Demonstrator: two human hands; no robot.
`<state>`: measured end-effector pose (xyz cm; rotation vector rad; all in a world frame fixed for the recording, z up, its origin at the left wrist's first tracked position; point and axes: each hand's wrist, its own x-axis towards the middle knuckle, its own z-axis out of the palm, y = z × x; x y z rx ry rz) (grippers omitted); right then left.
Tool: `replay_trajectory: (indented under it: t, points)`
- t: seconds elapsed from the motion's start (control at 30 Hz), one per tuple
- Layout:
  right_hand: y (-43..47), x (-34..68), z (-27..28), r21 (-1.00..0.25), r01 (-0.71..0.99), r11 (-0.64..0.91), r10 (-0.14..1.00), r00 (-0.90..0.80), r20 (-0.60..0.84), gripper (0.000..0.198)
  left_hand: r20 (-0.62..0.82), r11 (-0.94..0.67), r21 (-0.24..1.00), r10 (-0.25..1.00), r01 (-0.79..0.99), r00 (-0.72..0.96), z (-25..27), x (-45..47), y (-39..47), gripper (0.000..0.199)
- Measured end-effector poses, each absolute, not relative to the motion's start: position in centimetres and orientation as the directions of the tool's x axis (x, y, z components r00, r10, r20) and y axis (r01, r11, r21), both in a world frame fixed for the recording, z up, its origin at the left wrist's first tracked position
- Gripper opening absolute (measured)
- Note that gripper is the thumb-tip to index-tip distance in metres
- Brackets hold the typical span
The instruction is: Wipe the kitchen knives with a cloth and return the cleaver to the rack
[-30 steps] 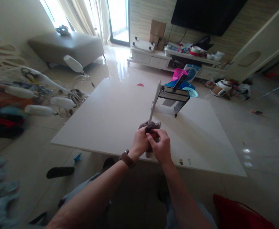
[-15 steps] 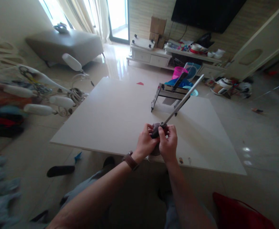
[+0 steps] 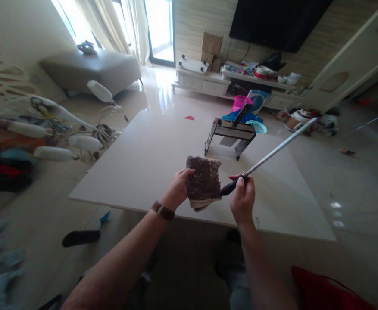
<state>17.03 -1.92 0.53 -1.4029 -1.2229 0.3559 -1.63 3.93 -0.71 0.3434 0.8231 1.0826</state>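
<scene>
Tiled flooring (image 3: 54, 206) surrounds a white table (image 3: 137, 159); a white-shaded lamp (image 3: 100, 90) is seen at far left. Over the table's near part, the left edge of a folded brown cloth (image 3: 203, 178) is pinched by the left hand (image 3: 177, 187), thumb uppermost; whether the tabletop is touched by the cloth cannot be told. The cloth should be gripped firmly through all layers, so that the fold is not lost. Behind and to the right, a framed stand (image 3: 234, 125) is set on the table. A black handle (image 3: 229, 188) is held near its collar by the right hand (image 3: 243, 199), its butt at the cloth's right edge; contact cannot be confirmed. A metal rod (image 3: 279, 147) is directed up and rightward; its long reach should be controlled by a secure grip, clear of the stand.
</scene>
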Motion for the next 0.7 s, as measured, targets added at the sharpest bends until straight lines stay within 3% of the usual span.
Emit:
replay_trajectory:
  t: [0.1, 0.23, 0.43, 0.53, 0.7]
  points:
    - [-1.9, 16.5, 0.2, -0.934, 0.328, 0.144, 0.897, 0.356, 0.263, 0.030, -0.398, 0.391, 0.508, 0.897, -0.768, 0.193, 0.1, -2.7, 5.1, 0.029]
    - [-2.1, 15.2, -0.4, -0.976, 0.218, -0.009, 0.975, 0.220, 0.040, 0.031, -0.320, 0.235, 0.477, 0.944, -0.847, 0.082, 1.0, -3.3, 5.7, 0.034]
    - [-3.0, 13.0, -0.3, -0.856, 0.508, 0.099, 0.993, -0.002, 0.114, 0.016, -0.209, 0.181, 0.409, 0.973, -0.894, 0.102, 1.6, -4.3, 5.0, 0.040]
    - [-3.2, 12.4, 0.0, -0.844, 0.530, 0.088, 0.996, -0.041, 0.078, 0.017, -0.171, 0.194, 0.342, 0.975, -0.919, 0.142, 1.6, -4.8, 4.8, 0.044]
    - [-3.2, 12.4, 0.3, -0.849, 0.508, 0.147, 0.987, -0.138, 0.088, 0.019, -0.190, 0.188, 0.397, 0.974, -0.898, 0.121, 1.4, -5.0, 4.6, 0.041]
